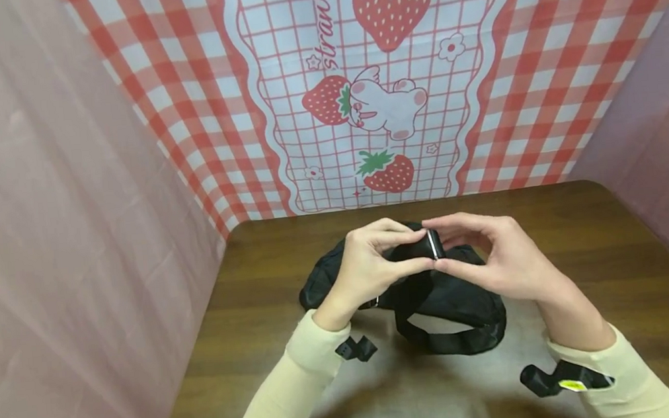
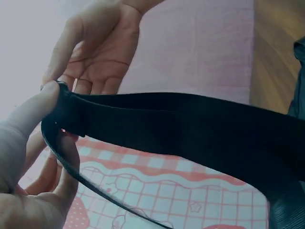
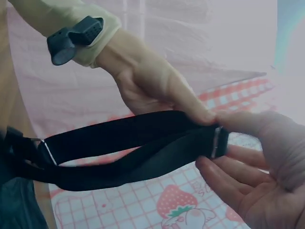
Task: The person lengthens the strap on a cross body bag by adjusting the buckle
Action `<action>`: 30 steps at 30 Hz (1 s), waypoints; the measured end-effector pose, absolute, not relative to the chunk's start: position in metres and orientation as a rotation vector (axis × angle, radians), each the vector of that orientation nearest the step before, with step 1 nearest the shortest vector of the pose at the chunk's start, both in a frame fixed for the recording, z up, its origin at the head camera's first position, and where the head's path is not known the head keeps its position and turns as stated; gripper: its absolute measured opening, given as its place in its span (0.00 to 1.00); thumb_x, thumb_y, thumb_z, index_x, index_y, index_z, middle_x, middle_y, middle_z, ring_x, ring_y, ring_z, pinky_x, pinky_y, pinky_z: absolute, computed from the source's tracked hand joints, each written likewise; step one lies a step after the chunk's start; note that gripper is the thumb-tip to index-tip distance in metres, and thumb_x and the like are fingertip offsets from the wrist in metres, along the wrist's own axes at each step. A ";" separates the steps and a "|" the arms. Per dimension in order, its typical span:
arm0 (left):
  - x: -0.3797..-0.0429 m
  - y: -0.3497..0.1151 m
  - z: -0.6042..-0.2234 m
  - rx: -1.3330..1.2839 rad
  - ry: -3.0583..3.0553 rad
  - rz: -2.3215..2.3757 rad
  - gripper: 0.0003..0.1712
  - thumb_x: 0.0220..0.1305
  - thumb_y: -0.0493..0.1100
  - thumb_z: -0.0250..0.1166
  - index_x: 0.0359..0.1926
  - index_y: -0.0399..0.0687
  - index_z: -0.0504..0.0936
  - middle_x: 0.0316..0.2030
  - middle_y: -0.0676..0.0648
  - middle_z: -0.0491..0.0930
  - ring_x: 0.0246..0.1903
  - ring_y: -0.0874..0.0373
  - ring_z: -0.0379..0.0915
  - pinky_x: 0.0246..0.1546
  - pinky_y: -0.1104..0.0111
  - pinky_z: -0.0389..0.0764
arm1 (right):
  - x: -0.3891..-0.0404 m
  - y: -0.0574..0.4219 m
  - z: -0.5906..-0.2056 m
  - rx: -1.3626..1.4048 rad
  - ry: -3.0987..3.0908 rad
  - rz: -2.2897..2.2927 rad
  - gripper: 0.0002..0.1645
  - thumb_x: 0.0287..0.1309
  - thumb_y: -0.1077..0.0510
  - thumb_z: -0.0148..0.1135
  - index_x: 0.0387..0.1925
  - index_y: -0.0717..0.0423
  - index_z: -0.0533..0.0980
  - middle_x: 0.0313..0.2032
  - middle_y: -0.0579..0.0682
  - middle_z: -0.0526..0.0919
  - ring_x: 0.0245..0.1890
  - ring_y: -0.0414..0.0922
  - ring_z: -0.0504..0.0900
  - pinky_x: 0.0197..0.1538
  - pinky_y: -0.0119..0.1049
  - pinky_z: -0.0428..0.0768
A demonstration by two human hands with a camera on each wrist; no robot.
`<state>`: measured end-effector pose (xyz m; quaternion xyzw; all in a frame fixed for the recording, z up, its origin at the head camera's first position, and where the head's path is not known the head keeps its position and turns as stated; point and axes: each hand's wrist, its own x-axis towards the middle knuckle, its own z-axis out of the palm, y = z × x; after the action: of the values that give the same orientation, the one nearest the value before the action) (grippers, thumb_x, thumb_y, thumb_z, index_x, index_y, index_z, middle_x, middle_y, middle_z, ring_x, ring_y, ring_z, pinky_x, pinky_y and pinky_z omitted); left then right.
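Note:
A black bag (image 1: 456,301) lies on the wooden table (image 1: 584,260), and its black strap (image 1: 410,252) is lifted above it. My left hand (image 1: 426,249) pinches the strap between thumb and forefinger, right beside a silver slider buckle (image 1: 434,245). From the other side my right hand (image 1: 441,247) pinches that buckle, its other fingers relaxed. In the right wrist view the doubled strap (image 3: 119,143) runs from the bag to the buckle (image 3: 218,142), where the left hand (image 3: 202,117) meets the right hand (image 3: 224,143). The left wrist view shows the strap (image 2: 181,124) gripped by the left hand (image 2: 50,117).
Pink cloth walls (image 1: 60,213) stand close on the left and right of the table. A red checked strawberry cloth (image 1: 383,85) hangs behind it. The table's back edge runs just beyond the bag. A loop of strap (image 1: 441,339) lies on the table in front of the bag.

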<state>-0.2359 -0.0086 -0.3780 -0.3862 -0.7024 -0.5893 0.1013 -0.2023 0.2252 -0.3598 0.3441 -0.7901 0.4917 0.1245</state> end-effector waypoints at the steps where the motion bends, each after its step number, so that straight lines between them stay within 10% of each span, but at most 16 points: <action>1: -0.236 -0.009 -0.378 -1.145 -2.084 -1.674 0.23 0.51 0.33 0.85 0.51 0.36 0.92 0.43 0.41 0.90 0.46 0.59 0.87 0.43 0.73 0.88 | -0.202 0.226 -0.359 0.989 -2.321 1.447 0.37 0.50 0.76 0.79 0.63 0.59 0.82 0.54 0.42 0.89 0.47 0.36 0.90 0.54 0.26 0.88; 11: -0.239 -0.011 -0.381 -1.223 -1.994 -1.716 0.34 0.44 0.31 0.87 0.57 0.35 0.89 0.47 0.39 0.90 0.49 0.56 0.88 0.54 0.66 0.91 | -0.204 0.226 -0.353 0.842 -2.391 1.671 0.26 0.53 0.74 0.78 0.55 0.65 0.83 0.48 0.41 0.88 0.44 0.38 0.93 0.47 0.33 0.92; 30: -0.256 -0.013 -0.395 -1.289 -1.855 -1.555 0.28 0.37 0.34 0.90 0.45 0.35 0.92 0.39 0.39 0.92 0.39 0.58 0.90 0.42 0.69 0.92 | -0.208 0.227 -0.350 0.922 -2.354 1.767 0.25 0.56 0.77 0.74 0.55 0.69 0.78 0.47 0.46 0.86 0.48 0.38 0.90 0.50 0.31 0.91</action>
<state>-0.2564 -0.0127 -0.3947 -0.4608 -0.6629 -0.5558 0.1984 -0.2076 0.2273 -0.3502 0.2988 -0.7629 0.5727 0.0285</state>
